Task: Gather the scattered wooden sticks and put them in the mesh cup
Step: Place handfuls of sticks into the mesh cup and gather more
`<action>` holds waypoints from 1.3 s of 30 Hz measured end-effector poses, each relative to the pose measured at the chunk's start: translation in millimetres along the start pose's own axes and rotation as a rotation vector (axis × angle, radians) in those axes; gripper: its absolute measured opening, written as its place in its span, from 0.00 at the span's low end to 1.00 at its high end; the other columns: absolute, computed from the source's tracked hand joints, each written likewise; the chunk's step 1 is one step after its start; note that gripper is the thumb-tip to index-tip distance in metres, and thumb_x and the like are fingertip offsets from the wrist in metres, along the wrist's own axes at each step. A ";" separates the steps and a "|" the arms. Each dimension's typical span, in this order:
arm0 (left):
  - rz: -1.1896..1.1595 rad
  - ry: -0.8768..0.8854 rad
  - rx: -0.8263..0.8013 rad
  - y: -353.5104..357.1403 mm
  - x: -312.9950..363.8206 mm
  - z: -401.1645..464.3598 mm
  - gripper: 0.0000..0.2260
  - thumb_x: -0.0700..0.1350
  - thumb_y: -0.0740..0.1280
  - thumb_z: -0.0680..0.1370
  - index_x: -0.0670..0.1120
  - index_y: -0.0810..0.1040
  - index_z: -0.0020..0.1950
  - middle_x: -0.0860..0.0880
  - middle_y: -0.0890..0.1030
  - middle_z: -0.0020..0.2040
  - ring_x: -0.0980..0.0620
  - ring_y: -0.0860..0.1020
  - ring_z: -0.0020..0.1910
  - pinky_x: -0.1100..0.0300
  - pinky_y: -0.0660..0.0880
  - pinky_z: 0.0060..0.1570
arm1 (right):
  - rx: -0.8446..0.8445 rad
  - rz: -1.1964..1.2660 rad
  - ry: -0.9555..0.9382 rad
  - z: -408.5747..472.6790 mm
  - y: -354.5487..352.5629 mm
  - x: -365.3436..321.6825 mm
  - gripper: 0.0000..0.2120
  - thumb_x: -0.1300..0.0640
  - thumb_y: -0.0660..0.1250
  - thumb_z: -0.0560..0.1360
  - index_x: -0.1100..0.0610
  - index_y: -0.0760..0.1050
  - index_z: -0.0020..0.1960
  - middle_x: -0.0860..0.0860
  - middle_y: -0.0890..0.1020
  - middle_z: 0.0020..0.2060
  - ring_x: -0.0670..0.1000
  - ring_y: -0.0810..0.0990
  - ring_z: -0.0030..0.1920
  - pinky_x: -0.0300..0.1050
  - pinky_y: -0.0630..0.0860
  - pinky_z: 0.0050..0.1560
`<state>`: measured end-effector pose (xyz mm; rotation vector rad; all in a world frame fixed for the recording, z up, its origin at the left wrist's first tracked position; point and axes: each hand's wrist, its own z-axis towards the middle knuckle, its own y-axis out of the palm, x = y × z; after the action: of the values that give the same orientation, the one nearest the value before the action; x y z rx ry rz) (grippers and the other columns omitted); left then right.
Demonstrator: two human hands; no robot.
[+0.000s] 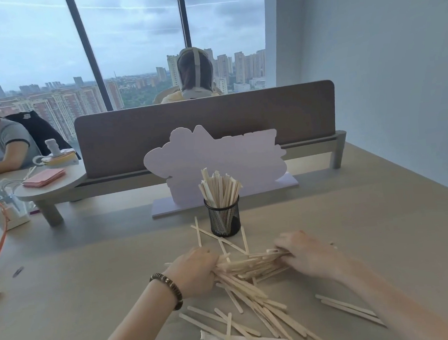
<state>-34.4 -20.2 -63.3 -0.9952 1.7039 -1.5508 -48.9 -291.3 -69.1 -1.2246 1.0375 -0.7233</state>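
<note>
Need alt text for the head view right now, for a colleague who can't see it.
Both hands, left hand and right hand, grip a bundle of wooden sticks on the table, just in front of a black mesh cup already holding upright sticks. More loose sticks lie scattered nearer the camera.

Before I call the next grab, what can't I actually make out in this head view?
- Left hand and right hand fingertips: buried in the bundle of wooden sticks, so the grip is unclear.
- Right hand is motion-blurred.
- Stick count: the overlapping loose pile runs off the bottom edge.
- Room left in the mesh cup: upright sticks hide its inside.
- Table behind the white cutout sign is blocked.
</note>
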 end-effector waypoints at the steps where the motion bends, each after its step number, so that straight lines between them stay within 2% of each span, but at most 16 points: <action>1: -0.018 -0.009 0.006 -0.8 -2.0 0.0 0.04 0.43 0.58 0.78 0.48 0.71 0.50 0.46 0.76 0.56 0.45 0.74 0.56 0.53 0.71 0.54 | 0.007 0.025 0.015 -0.7 -2.4 -1.4 0.03 0.55 0.65 0.77 0.51 0.73 0.44 0.52 0.81 0.48 0.55 0.78 0.51 0.47 0.69 0.48; 3: -0.060 -0.031 0.022 -2.1 -5.5 -0.7 0.04 0.44 0.56 0.77 0.49 0.69 0.47 0.47 0.79 0.53 0.45 0.76 0.52 0.53 0.73 0.51 | 0.009 0.092 0.057 -1.8 -6.2 -4.0 0.07 0.55 0.64 0.79 0.49 0.71 0.42 0.52 0.82 0.45 0.56 0.78 0.48 0.49 0.72 0.47; 6: -0.076 -0.060 0.056 -6.1 -8.7 -2.4 0.05 0.44 0.55 0.77 0.48 0.70 0.47 0.45 0.81 0.50 0.42 0.78 0.49 0.53 0.72 0.46 | 0.016 0.186 0.087 -2.7 -10.9 -9.1 0.11 0.51 0.62 0.81 0.46 0.66 0.40 0.48 0.81 0.40 0.53 0.77 0.43 0.51 0.73 0.46; 11: -0.086 -0.096 0.119 -15.6 -7.8 -6.0 0.05 0.45 0.55 0.78 0.50 0.66 0.42 0.44 0.81 0.47 0.40 0.77 0.45 0.55 0.65 0.39 | 0.049 0.230 0.088 -1.7 -15.2 -16.7 0.10 0.51 0.57 0.83 0.46 0.65 0.42 0.49 0.78 0.38 0.52 0.76 0.40 0.51 0.72 0.44; 14: -0.129 -0.137 0.137 -17.2 -8.0 -8.5 0.06 0.47 0.57 0.77 0.50 0.67 0.40 0.48 0.77 0.39 0.43 0.72 0.39 0.54 0.65 0.38 | 0.055 0.240 0.088 -1.5 -12.4 -19.4 0.09 0.52 0.54 0.84 0.49 0.65 0.45 0.48 0.76 0.40 0.51 0.74 0.41 0.51 0.71 0.45; 18: -0.159 -0.168 0.179 -14.1 -8.1 -9.8 0.12 0.57 0.61 0.73 0.51 0.67 0.35 0.53 0.73 0.34 0.48 0.73 0.37 0.56 0.68 0.37 | 0.094 0.291 0.098 -1.7 -10.8 -23.7 0.09 0.52 0.52 0.84 0.50 0.67 0.47 0.48 0.78 0.43 0.53 0.77 0.45 0.54 0.73 0.49; 21: -0.197 -0.203 0.218 -10.5 -10.1 -8.6 0.17 0.63 0.60 0.75 0.51 0.71 0.36 0.54 0.75 0.34 0.51 0.75 0.36 0.57 0.69 0.36 | 0.129 0.317 0.112 -1.0 -11.6 -27.8 0.12 0.49 0.52 0.84 0.50 0.67 0.45 0.49 0.78 0.41 0.53 0.77 0.44 0.53 0.73 0.48; 25: -0.294 -0.263 0.250 -9.5 -12.8 -8.1 0.20 0.62 0.60 0.78 0.51 0.67 0.32 0.53 0.73 0.31 0.50 0.72 0.33 0.56 0.66 0.34 | 0.174 0.323 0.096 -1.5 -13.6 -33.2 0.16 0.42 0.53 0.82 0.50 0.68 0.43 0.48 0.79 0.38 0.52 0.77 0.40 0.53 0.74 0.46; 28: -0.390 -0.290 0.276 -9.2 -14.2 -8.4 0.21 0.59 0.59 0.80 0.49 0.63 0.30 0.52 0.70 0.29 0.50 0.68 0.30 0.55 0.65 0.32 | 0.152 0.317 0.101 1.6 -14.1 -32.2 0.13 0.47 0.58 0.82 0.50 0.68 0.41 0.48 0.78 0.36 0.53 0.76 0.40 0.51 0.72 0.44; 30: -0.445 -0.300 0.277 -8.8 -15.8 -8.6 0.21 0.57 0.59 0.80 0.47 0.65 0.32 0.51 0.72 0.29 0.49 0.68 0.29 0.53 0.68 0.34 | 0.129 0.289 0.103 4.7 -14.2 -31.7 0.15 0.51 0.61 0.82 0.47 0.65 0.36 0.46 0.74 0.34 0.50 0.73 0.37 0.45 0.68 0.40; 32: -0.529 -0.296 0.279 -7.8 -16.7 -9.4 0.19 0.55 0.59 0.80 0.44 0.71 0.34 0.48 0.77 0.28 0.51 0.71 0.28 0.50 0.76 0.37 | 0.115 0.250 0.101 6.5 -15.4 -33.3 0.18 0.54 0.62 0.81 0.48 0.63 0.34 0.46 0.72 0.32 0.48 0.70 0.34 0.40 0.64 0.35; 34: -0.605 -0.287 0.272 -6.7 -15.5 -9.7 0.15 0.53 0.59 0.81 0.47 0.78 0.40 0.48 0.82 0.30 0.55 0.73 0.25 0.50 0.78 0.38 | 0.088 0.234 0.103 7.6 -14.4 -33.8 0.18 0.55 0.62 0.81 0.50 0.63 0.34 0.46 0.72 0.32 0.49 0.70 0.35 0.42 0.63 0.34; 36: -0.664 -0.268 0.268 -5.7 -12.8 -9.3 0.12 0.52 0.58 0.82 0.49 0.79 0.48 0.48 0.84 0.32 0.54 0.73 0.25 0.53 0.78 0.35 | 0.070 0.255 0.121 8.1 -13.5 -33.6 0.15 0.57 0.61 0.81 0.51 0.67 0.36 0.47 0.75 0.33 0.51 0.74 0.37 0.43 0.65 0.36; 39: -0.786 -0.231 0.287 -4.0 -9.9 -8.5 0.09 0.48 0.57 0.83 0.50 0.77 0.53 0.49 0.82 0.31 0.53 0.71 0.23 0.59 0.73 0.26 | 0.078 0.364 0.174 8.1 -14.9 -36.4 0.10 0.58 0.58 0.82 0.51 0.71 0.44 0.43 0.77 0.36 0.46 0.77 0.38 0.34 0.68 0.36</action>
<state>-35.9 -7.4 -58.7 -1.7213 0.9190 -1.9716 -54.3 -259.0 -45.8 -0.8833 1.3213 -0.5855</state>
